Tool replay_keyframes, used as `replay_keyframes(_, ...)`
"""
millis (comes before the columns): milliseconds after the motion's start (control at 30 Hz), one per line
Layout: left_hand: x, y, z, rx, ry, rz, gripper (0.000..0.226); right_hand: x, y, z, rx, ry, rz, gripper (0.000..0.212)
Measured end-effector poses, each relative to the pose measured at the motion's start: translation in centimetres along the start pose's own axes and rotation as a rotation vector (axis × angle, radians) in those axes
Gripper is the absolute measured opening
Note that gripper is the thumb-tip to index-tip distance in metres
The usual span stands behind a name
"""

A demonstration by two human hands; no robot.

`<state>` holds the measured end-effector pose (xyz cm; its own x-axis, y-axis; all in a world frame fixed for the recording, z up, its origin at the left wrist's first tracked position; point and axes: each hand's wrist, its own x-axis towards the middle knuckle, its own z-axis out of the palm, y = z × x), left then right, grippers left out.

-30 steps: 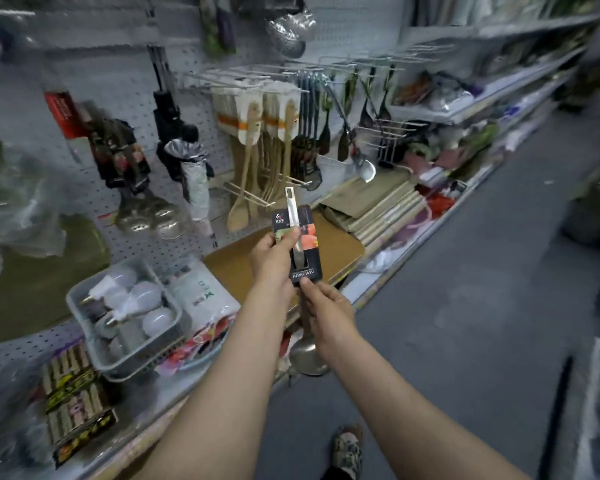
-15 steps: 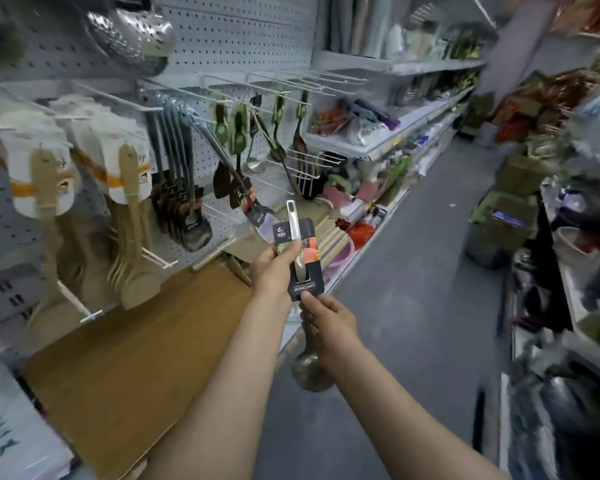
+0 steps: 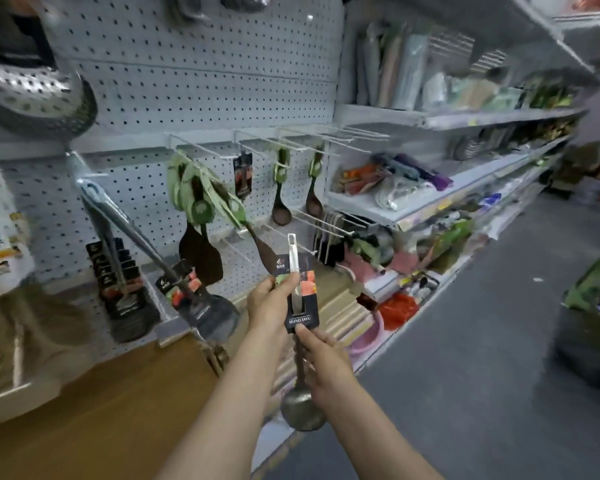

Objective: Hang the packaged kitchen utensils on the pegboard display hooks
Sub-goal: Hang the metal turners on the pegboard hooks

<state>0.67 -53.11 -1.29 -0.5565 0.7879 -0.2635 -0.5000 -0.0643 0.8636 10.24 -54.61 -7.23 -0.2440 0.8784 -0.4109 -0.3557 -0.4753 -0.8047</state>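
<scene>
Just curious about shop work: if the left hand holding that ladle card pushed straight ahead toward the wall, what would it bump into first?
Probably the dark wooden spatula hanging just beyond the left hand and ladle; depth is unclear.

Ladle [image 3: 297, 285] held upright before the pegboard [image 3: 194, 81], shelves [image 3: 465, 116] to its right.

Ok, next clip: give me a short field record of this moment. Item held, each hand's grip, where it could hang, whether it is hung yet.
item: packaged ladle, metal, on a dark card
left hand: grips the card's upper left edge
right hand: pinches the card's bottom edge, over the handle
ladle bowl: hangs below the right hand
target: white pegboard hooks, several with bare ends
status: not yet hung, held in front of the pegboard
</scene>
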Motion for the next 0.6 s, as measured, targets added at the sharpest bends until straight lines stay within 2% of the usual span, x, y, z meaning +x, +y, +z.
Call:
replay_keyframes(267, 6.4, 1.2, 11.2, -0.096, 0.161, 0.092, 0.011, 11.4, -11.3, -2.3, -0.071, -0.164, 0.031, 0.028)
replay_keyframes(400, 9.6, 2.6, 13.1, -0.108, 0.234, 0.124, 0.012, 14.8, -13.0, -0.7, -0.054, -0.253, 0.101, 0.029)
replay_keyframes(533, 12.6, 3.4, 13.9, -0.129, 0.222, 0.151, 0.005, 17.8, -14.7, 0.7, -0.074, -0.313, 0.115, 0.010)
replay_keyframes(600, 14.0, 3.7, 13.9, -0.140, 0.214, 0.164, 0.006, 19.1, -15.2, 1.5, -0.087, -0.320, 0.096, 0.011)
